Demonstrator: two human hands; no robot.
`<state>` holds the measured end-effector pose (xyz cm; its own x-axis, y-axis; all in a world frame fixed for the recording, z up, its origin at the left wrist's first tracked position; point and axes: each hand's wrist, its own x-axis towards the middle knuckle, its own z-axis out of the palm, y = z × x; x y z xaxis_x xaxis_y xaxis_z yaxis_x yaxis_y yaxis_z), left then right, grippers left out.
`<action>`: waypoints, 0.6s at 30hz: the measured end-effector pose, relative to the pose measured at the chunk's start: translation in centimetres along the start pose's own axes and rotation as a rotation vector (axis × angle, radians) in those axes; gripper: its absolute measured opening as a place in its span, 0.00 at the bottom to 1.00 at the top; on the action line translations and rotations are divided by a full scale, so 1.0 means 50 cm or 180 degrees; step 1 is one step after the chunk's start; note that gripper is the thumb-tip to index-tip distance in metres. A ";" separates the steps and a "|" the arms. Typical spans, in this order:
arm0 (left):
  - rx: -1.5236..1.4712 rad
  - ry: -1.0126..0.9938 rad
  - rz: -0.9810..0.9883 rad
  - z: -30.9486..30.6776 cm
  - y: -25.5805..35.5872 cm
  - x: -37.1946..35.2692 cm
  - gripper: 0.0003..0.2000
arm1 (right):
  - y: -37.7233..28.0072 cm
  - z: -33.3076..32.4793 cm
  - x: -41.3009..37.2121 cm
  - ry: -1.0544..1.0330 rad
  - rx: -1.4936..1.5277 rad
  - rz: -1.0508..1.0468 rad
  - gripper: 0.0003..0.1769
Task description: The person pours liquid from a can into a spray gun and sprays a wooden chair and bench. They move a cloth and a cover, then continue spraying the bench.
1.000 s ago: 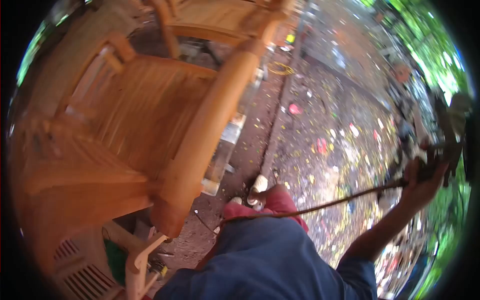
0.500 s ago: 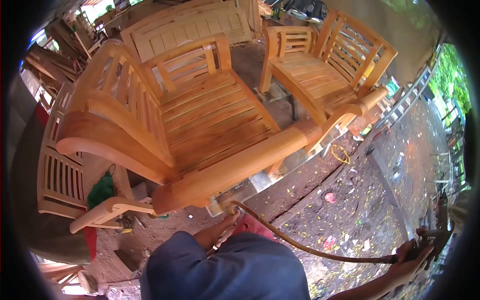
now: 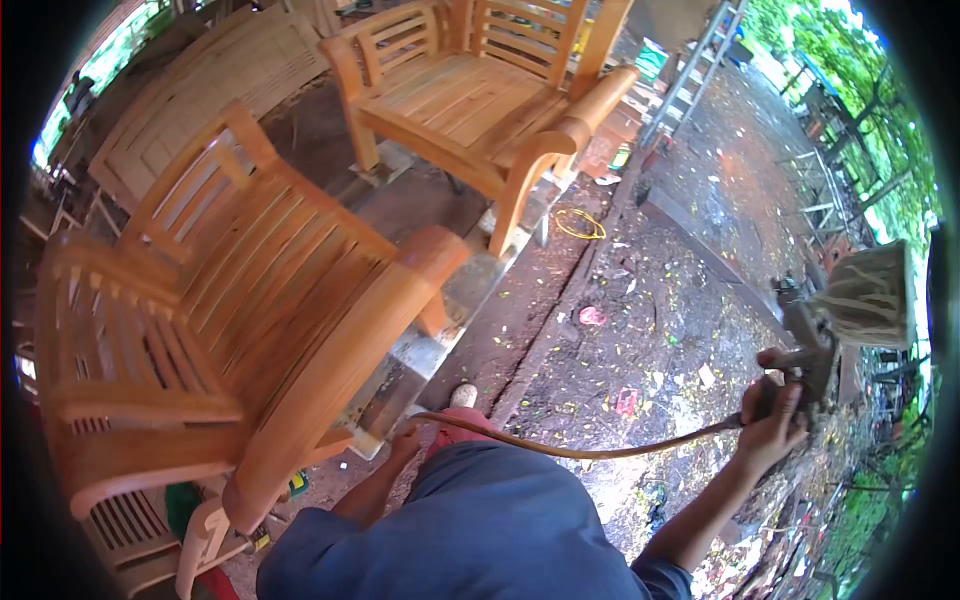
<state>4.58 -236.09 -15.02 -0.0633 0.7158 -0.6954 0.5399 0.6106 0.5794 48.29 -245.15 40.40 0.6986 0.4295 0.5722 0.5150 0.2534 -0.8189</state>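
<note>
At the right, my right hand (image 3: pixel 772 425) is wrapped round the handle of a spray gun (image 3: pixel 812 350), whose pale cloudy cup (image 3: pixel 868 298) sits beyond it. A brown hose (image 3: pixel 590 453) runs from the gun's handle leftward across my front to my left hand (image 3: pixel 405 440). That hand is low beside my body, near the hose end; its fingers are too small and partly hidden to make out. An orange-brown wooden chair (image 3: pixel 290 270) stands tilted in view at the left, its thick front arm nearest me.
A second wooden chair (image 3: pixel 470 100) stands behind on blocks. A carved panel (image 3: pixel 210 100) leans at the back left. A yellow coil (image 3: pixel 580 224) and red scraps lie on the dirt floor. A ladder (image 3: pixel 697 75) is at the top right, a long beam (image 3: pixel 715 262) below it.
The view has turned to the right, so both chairs appear farther left. My right hand and the spray gun have risen in view, and the gun's cup now shows fully.
</note>
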 end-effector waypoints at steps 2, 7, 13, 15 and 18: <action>0.0059 0.0326 -0.0055 0.004 0.031 0.027 0.26 | 0.093 0.013 -0.001 0.0053 0.0169 0.0165 0.26; -0.0275 0.0219 0.0121 -0.054 0.070 0.060 0.24 | 0.258 0.090 -0.011 0.0309 0.0727 0.0651 0.26; -0.1704 -0.0179 -0.0551 -0.078 -0.124 -0.003 0.07 | 0.495 0.097 -0.035 -0.0237 0.0214 0.1846 0.17; -0.1946 0.0230 -0.0430 -0.041 -0.136 -0.028 0.05 | 0.630 0.084 -0.082 -0.0398 0.0240 0.2246 0.18; -0.3154 0.0651 -0.0323 0.043 -0.274 -0.020 0.11 | 0.797 0.096 -0.143 -0.0394 0.0485 0.2213 0.18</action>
<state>-0.96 -245.91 -23.19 -0.2627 0.6324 -0.7287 -0.4087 0.6112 0.6778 61.43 -233.98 3.46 0.7735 0.6281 -0.0854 -0.1095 -0.0002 -0.9940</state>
